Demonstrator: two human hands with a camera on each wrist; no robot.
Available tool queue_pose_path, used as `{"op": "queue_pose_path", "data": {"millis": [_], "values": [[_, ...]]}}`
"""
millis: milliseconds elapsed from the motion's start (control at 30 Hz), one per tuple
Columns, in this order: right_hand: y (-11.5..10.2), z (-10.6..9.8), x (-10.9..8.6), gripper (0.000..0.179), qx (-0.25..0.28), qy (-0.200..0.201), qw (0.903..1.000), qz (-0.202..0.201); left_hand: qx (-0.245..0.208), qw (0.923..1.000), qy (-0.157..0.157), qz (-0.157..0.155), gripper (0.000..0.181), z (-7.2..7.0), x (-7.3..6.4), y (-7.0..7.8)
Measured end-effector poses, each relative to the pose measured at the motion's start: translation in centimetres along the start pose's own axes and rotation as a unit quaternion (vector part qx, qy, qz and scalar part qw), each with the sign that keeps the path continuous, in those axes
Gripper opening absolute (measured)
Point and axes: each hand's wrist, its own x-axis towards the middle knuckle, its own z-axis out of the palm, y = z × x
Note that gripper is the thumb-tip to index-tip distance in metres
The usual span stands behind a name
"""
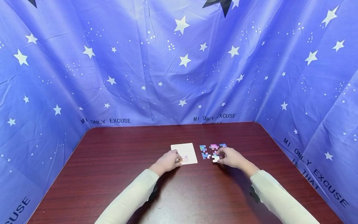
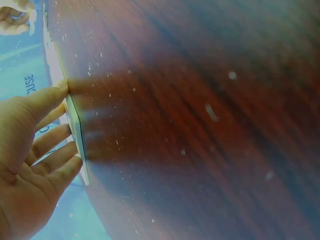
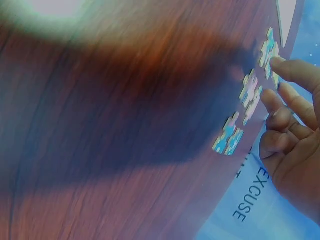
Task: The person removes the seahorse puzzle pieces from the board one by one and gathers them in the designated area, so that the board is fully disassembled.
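Observation:
A white square puzzle board (image 1: 184,148) lies on the table with a small pink patch (image 1: 185,158) near its front edge; whether that is a piece or print I cannot tell. My left hand (image 1: 167,161) holds the board's near left corner, thumb on one edge and fingers along the other. In the left wrist view the board's edge (image 2: 79,125) shows between them. My right hand (image 1: 232,158) pinches a pale jigsaw piece (image 1: 215,159) between thumb and finger, just beside the other jigsaw pieces (image 3: 250,87). Fingers partly cover that piece.
Several colourful jigsaw pieces lie right of the board, among them a blue-green one (image 1: 202,148), a pink one (image 1: 214,147) and a blue one (image 1: 205,156). The dark red wooden table (image 1: 126,146) is bounded by a blue star-patterned curtain (image 1: 156,62) at the back and sides.

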Motion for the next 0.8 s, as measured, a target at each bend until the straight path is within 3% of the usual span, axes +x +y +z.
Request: {"op": "queue_pose_path", "data": {"millis": [800], "values": [[2.5,-1.2,-2.2,0.028,-0.025,-0.025,0.9993,0.015,0.006,0.9999,-0.008,-0.008,0.013,0.1,0.1,-0.1]]}}
